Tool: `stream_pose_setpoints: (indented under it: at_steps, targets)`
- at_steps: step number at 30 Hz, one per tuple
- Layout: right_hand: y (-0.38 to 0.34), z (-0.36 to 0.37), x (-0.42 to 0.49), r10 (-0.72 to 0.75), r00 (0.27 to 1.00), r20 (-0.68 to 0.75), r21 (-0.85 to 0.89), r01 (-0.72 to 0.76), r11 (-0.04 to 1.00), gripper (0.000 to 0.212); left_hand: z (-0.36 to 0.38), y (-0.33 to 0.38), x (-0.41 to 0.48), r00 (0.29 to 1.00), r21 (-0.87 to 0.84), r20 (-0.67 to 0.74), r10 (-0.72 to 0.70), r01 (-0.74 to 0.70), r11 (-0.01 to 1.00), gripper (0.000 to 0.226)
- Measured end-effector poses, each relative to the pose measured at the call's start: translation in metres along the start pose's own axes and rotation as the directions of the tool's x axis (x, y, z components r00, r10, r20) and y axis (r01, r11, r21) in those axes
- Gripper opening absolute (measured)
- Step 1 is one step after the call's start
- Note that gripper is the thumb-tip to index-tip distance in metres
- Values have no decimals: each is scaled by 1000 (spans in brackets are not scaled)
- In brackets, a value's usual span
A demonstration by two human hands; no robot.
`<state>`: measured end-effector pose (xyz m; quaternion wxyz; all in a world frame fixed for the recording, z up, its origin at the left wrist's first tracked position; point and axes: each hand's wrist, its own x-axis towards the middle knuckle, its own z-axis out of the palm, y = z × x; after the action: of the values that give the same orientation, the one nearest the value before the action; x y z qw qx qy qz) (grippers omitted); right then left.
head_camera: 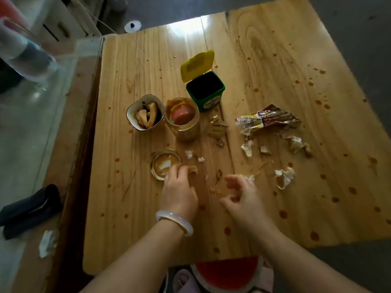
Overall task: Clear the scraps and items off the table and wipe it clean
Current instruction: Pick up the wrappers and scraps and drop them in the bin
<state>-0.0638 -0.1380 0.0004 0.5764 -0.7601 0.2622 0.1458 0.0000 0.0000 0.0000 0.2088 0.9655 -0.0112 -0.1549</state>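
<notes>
On the wooden table [131, 208] lie garlic skins and paper scraps [284, 176], a crumpled foil wrapper [268, 119] and many red sauce spots. My left hand [179, 191], with a pale bangle on the wrist, reaches beside a glass lid [164, 163] and pinches a brownish scrap [193, 169]. My right hand [241, 193] hovers over small scraps near the middle, fingers loosely curled, with nothing clearly held. A small green bin [208, 89] with its yellow lid open stands behind a smeared glass jar [183, 121] and a bowl of food scraps [146, 113].
A glass-topped surface [42, 123] adjoins the table's left edge, carrying a dark folded item [29, 210] and a crumpled tissue [47, 243]. A red-and-white round object [226, 275] sits below the near edge. The floor lies beyond the far and right edges.
</notes>
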Motion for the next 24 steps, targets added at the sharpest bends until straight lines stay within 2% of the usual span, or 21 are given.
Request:
stream_pose_setpoints:
  at_steps: [2, 6, 10, 17, 24]
  targets:
    - [-5, 6, 11, -64, 997, -47, -142, 57, 988, 56, 3, 1, 13, 999, 50, -37, 30, -28, 998, 57]
    - [-16, 17, 22, -156, 988, 18, -405, 150, 902, 69, 7, 9, 31, 996, 140, -27, 81, -76, 987, 63]
    - [-20, 23, 27, -154, 986, 62, -581, 161, 798, 68, 8, 13, 45, 993, 164, -8, 114, -111, 980, 58]
    - [-17, 22, 32, -185, 980, 71, -629, 188, 755, 31, 12, 17, 50, 983, 182, 66, 172, -182, 966, 40]
    - [-2, 22, 27, -237, 966, 107, -632, 250, 734, 22, 18, 15, 48, 955, 129, 116, 273, -287, 949, 14]
